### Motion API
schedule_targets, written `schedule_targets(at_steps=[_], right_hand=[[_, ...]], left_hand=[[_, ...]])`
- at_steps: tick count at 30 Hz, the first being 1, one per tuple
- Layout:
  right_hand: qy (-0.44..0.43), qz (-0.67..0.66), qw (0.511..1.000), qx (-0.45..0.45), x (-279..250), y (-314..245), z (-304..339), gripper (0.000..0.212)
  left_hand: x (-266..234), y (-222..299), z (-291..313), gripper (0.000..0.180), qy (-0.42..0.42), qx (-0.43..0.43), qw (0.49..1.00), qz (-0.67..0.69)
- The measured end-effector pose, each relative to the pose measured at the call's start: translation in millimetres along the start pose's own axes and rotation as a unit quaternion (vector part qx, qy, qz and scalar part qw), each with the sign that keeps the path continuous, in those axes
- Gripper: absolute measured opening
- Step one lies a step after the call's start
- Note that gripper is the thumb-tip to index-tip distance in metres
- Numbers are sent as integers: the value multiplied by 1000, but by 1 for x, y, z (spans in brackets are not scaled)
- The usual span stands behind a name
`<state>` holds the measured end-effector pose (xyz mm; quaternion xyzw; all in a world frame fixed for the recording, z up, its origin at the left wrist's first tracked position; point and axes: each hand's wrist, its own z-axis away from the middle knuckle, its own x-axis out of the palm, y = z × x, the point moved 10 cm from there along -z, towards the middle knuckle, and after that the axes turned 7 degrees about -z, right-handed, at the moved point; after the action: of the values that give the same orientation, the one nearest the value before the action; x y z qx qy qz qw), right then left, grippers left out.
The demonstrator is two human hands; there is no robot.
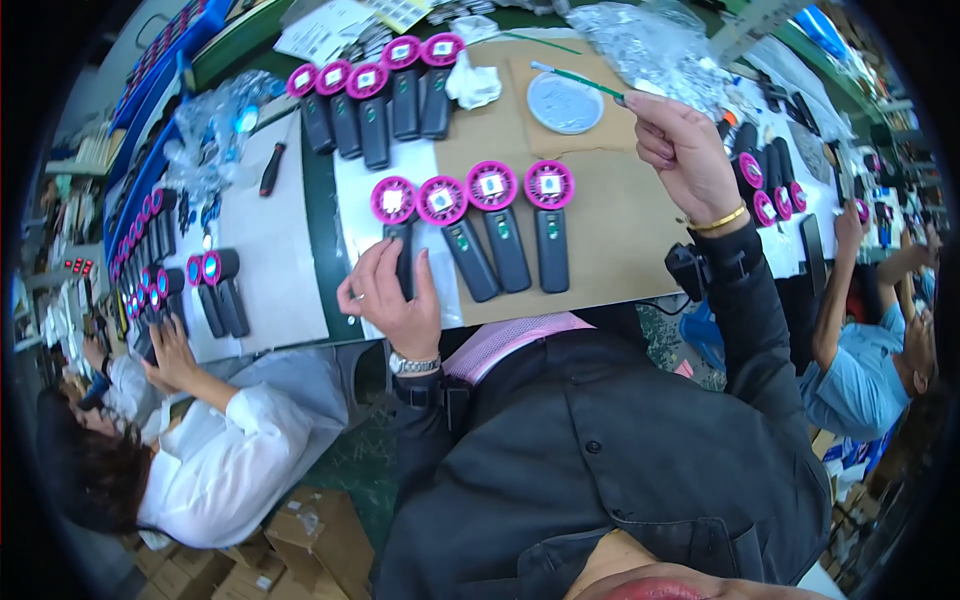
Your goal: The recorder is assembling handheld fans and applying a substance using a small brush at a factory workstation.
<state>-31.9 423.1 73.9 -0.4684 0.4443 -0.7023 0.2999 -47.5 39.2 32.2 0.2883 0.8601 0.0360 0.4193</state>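
Four handheld devices shaped like small fans lie in a row before me, each with a magenta ring head, a white square at its centre and a dark grey handle. My left hand [392, 300] has its thumb and fingers around the handle of the leftmost fan [394, 202]. My right hand [688, 150], raised at the right, pinches a thin green brush [582, 80] with a pale tip. The tip is over the far edge of a round shallow dish [566, 103] of pale grey paste. Contact with the paste cannot be made out.
Several more fans [374, 130] lie at the back beside crumpled white tissue [473, 82]. Brown cardboard [630, 215] covers the table. A screwdriver [271, 170] lies to the left. Plastic bags [640, 45] heap at the back. A person in white [230, 460] works at left, another in blue [850, 385] at right.
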Motion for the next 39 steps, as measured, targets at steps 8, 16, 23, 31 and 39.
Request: schedule_targets(at_steps=[8, 16, 23, 31, 39], right_hand=[[-87, 160, 970, -164, 104, 31, 33, 19], [-204, 468, 701, -498, 184, 45, 82, 32], [-265, 546, 593, -529, 204, 67, 93, 44], [-291, 602, 530, -522, 209, 82, 98, 48], [-293, 611, 516, -524, 209, 79, 106, 50]], left_hand=[[-4, -2, -1, 34, 13, -16, 1000, 22], [-4, -6, 0, 30, 13, -23, 999, 43], [-4, -10, 2, 27, 11, -30, 998, 56], [-3, -12, 3, 25, 12, -31, 997, 63], [-3, -11, 3, 25, 12, -28, 998, 63]])
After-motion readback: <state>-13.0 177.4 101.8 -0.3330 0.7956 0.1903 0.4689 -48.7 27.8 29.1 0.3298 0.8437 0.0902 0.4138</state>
